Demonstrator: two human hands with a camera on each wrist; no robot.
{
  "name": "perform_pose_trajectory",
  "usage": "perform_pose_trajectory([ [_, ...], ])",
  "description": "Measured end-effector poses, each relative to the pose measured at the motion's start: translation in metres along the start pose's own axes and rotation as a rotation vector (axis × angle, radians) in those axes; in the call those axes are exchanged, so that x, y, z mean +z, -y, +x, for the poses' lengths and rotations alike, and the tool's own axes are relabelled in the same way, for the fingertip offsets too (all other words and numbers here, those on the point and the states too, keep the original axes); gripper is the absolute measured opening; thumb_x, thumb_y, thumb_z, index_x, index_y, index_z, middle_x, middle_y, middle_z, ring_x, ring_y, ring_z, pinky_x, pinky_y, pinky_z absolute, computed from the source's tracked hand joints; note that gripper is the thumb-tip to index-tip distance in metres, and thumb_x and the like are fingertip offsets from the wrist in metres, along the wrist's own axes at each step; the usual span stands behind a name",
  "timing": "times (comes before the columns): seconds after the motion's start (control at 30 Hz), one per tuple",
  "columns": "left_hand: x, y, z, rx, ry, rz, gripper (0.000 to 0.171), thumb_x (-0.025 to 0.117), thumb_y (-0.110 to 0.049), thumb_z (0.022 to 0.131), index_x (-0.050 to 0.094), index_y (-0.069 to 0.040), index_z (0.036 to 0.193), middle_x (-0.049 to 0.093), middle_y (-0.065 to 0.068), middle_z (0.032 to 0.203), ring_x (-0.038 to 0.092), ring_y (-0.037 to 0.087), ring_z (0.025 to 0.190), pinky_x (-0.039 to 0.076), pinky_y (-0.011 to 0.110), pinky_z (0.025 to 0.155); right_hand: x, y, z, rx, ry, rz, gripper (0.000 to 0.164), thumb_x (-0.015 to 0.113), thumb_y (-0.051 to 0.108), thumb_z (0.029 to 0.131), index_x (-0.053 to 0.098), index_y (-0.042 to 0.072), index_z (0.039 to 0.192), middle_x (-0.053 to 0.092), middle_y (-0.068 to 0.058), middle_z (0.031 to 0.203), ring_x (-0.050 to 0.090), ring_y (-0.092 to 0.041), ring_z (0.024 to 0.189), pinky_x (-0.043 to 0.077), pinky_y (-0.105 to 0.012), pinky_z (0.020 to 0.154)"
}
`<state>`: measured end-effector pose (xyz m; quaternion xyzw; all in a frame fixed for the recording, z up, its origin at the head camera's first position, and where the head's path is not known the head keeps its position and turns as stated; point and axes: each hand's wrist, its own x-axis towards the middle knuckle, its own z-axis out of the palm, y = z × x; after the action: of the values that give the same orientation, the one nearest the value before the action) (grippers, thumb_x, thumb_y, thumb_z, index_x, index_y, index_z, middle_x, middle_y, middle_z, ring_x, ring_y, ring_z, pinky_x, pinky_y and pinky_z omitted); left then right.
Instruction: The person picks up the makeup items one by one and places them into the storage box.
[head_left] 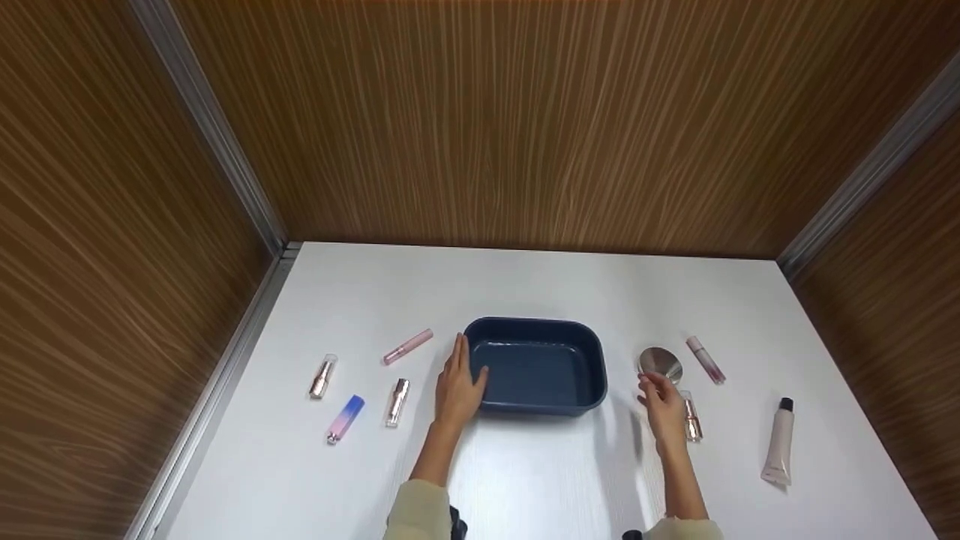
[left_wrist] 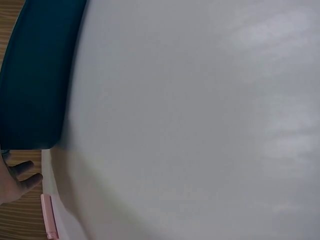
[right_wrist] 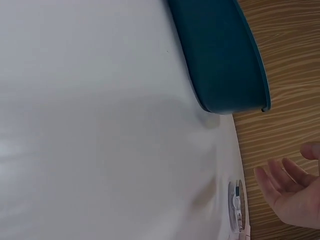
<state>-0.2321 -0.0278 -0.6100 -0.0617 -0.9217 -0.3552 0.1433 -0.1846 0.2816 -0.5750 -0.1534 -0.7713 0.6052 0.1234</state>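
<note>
A dark blue rectangular basin (head_left: pixel 536 409) stands on the white table. My left hand (head_left: pixel 457 386) is at its left side, fingers straight along the rim and thumb over the edge. In the left wrist view that hand's spread fingers (left_wrist: pixel 25 175) show beside the basin's end. To the right of the basin, my right hand (head_left: pixel 664 409) hovers over the near edge of a round, shiny silver disc (head_left: pixel 661 361). Its fingers are loosely bent with nothing between them in the right wrist view, where the disc (right_wrist: pixel 237 205) lies beside the hand.
Left of the basin lie a pink lip-gloss tube (head_left: pixel 408 346), two lipsticks with clear ends (head_left: pixel 397 403) and a blue-pink tube (head_left: pixel 346 419). On the right are a lip-gloss tube (head_left: pixel 706 360), a lipstick (head_left: pixel 691 418) and a black-capped squeeze tube (head_left: pixel 780 442). Wood-patterned panels (head_left: pixel 525 135) enclose the table.
</note>
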Motion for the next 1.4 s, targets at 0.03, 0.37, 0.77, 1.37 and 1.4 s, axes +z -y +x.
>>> perform_pose_trajectory([
  [0.03, 0.000, 0.000, 0.000, 0.002, -0.003, 0.001, 0.067, 0.058, -0.025, 0.089, 0.028, 0.003, 0.142, 0.026, 0.015, 0.146, 0.038, 0.031, 0.123, 0.038, 0.046, 0.091, -0.002, 0.000, 0.001, -0.003, -0.003, -0.002, 0.035, 0.045, 0.013, 0.097, 0.049, -0.011, 0.121, 0.052, -0.027, 0.119, 0.051, 0.004, 0.087, 0.046, -0.032, 0.086],
  [0.37, 0.000, 0.002, -0.001, 0.005, -0.006, 0.001, 0.067, 0.059, -0.024, 0.088, 0.029, 0.003, 0.142, 0.027, 0.015, 0.146, 0.040, 0.031, 0.122, 0.038, 0.046, 0.091, -0.021, -0.001, 0.010, -0.059, -0.097, -0.109, 0.032, 0.050, 0.015, 0.095, 0.054, -0.006, 0.118, 0.057, -0.024, 0.114, 0.053, -0.001, 0.087, 0.043, -0.013, 0.074],
  [0.77, 0.002, 0.001, 0.000, 0.001, 0.014, 0.000, 0.067, 0.059, -0.022, 0.088, 0.027, 0.002, 0.142, 0.025, 0.015, 0.147, 0.038, 0.032, 0.124, 0.037, 0.045, 0.092, -0.034, 0.001, 0.021, -0.053, -0.164, -0.241, 0.033, 0.050, 0.016, 0.093, 0.054, -0.006, 0.117, 0.057, -0.025, 0.115, 0.053, -0.035, 0.107, 0.037, -0.039, 0.088],
  [1.37, 0.000, 0.001, 0.001, -0.025, 0.030, -0.012, 0.067, 0.057, -0.025, 0.090, 0.026, 0.001, 0.143, 0.022, 0.012, 0.149, 0.038, 0.032, 0.123, 0.037, 0.045, 0.092, -0.039, -0.006, 0.038, -0.052, -0.222, -0.283, 0.039, 0.058, 0.008, 0.085, 0.051, -0.010, 0.118, 0.052, -0.028, 0.118, 0.048, -0.040, 0.110, 0.037, -0.046, 0.092],
  [1.4, 0.000, 0.001, 0.001, -0.025, 0.029, -0.012, 0.067, 0.057, -0.024, 0.090, 0.026, 0.001, 0.143, 0.022, 0.012, 0.149, 0.038, 0.032, 0.123, 0.037, 0.045, 0.092, -0.039, -0.006, 0.038, -0.055, -0.215, -0.278, 0.040, 0.058, 0.008, 0.085, 0.050, -0.011, 0.119, 0.051, -0.028, 0.119, 0.047, -0.040, 0.111, 0.037, -0.047, 0.092],
])
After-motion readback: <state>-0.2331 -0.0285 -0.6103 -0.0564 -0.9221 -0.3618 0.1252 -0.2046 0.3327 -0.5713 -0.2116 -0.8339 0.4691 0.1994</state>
